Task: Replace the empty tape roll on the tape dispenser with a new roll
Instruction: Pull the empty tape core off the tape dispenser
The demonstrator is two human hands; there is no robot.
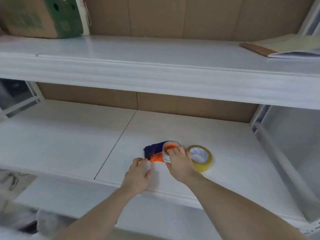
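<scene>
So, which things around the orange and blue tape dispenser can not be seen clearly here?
Head view only:
- Orange and blue tape dispenser: near side covered by the right hand.
- Nearly empty roll on it: remaining tape blurred.
- Yellow tape roll: label unreadable.
- Left hand: fingertip contact unclear.

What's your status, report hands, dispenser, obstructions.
Right hand on dispenser's spent roll. Left hand by its base, grip unclear. New roll alongside. No obstructions.
</scene>
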